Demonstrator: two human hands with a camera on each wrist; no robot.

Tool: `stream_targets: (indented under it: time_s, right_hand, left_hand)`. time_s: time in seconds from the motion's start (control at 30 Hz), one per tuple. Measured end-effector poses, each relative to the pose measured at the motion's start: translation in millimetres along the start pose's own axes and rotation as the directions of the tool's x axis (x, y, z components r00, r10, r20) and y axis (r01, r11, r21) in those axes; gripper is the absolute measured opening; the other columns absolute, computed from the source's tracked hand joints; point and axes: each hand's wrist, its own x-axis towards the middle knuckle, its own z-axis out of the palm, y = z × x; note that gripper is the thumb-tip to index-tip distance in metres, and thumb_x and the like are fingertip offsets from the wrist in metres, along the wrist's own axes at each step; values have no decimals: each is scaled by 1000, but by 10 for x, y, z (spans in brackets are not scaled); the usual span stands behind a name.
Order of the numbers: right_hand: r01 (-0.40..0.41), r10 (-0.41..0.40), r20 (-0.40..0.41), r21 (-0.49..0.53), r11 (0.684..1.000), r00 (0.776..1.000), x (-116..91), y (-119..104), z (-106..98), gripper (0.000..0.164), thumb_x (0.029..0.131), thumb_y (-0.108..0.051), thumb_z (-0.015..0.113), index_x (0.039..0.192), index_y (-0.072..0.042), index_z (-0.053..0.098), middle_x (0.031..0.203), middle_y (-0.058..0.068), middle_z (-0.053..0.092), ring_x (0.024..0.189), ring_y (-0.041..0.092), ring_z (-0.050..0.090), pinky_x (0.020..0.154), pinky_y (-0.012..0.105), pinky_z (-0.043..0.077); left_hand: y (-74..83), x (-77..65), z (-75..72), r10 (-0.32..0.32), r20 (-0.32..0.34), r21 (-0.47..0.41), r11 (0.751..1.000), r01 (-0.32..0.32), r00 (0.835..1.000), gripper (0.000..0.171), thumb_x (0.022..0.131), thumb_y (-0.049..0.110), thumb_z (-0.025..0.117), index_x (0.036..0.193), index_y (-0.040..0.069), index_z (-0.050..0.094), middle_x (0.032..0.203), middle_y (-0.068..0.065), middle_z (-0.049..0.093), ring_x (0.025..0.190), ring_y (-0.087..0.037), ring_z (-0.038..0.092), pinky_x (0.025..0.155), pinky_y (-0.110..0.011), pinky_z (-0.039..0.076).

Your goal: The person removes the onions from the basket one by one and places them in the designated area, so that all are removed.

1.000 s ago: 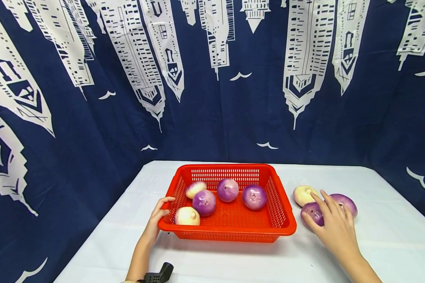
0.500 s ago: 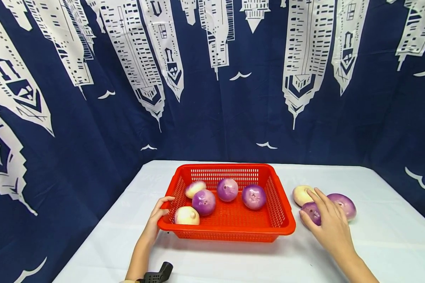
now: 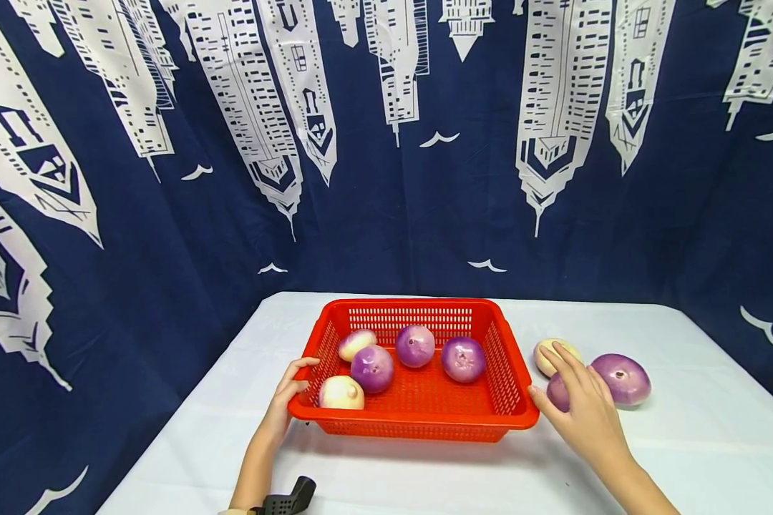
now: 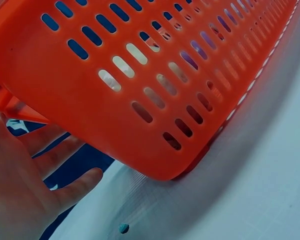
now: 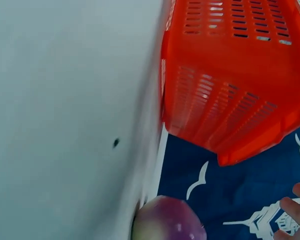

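My left hand (image 3: 286, 397) grips the left rim of a red plastic basket (image 3: 425, 420); in the left wrist view its thumb (image 4: 85, 185) stands apart from the mesh wall. Inside the basket lie several glossy purple-and-cream turnips, one cream side up (image 3: 341, 393). My right hand (image 3: 586, 411) reaches over the table right of the basket, fingers spread, thumb tip right at the basket's right rim. Partly behind its fingers are a cream turnip (image 3: 542, 366) and a purple turnip (image 3: 557, 392). In the right wrist view, the fingers are apart from the turnip (image 5: 167, 222).
Another purple turnip (image 3: 623, 379) lies just right of my right hand. Everything stands on a white-covered table (image 3: 451, 479). A dark blue curtain (image 3: 393, 236) with white building prints hangs behind it. A black device (image 3: 288, 497) sits at my left wrist.
My right hand has moved left towards the basket, uncovering more of the rightmost turnip. The left hand and the basket have stayed in place.
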Motion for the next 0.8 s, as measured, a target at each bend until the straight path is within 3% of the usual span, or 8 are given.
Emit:
stream_targets:
  time_s: [0.37,0.8]
  right_hand:
    - [17,-18,33,25,1000,999,161,-207,17,62,76,-28,68,132,-19,45,135,15,43,120,38,40,104,54,21]
    - [35,-36,139,11,999,990,351,-338,108,63,75,-30,68,131,-15,44,137,15,40,121,38,40,101,57,22]
  left_hand:
    - [-20,4,-17,-2,8,18,1000,1,1000,46,79,8,33,124,1,40,128,-17,38,110,-25,41,84,-26,42]
    - [-16,3,-14,0,11,19,1000,0,1000,46,79,9,33,124,1,39,130,-19,36,110,-26,40,85,-29,41]
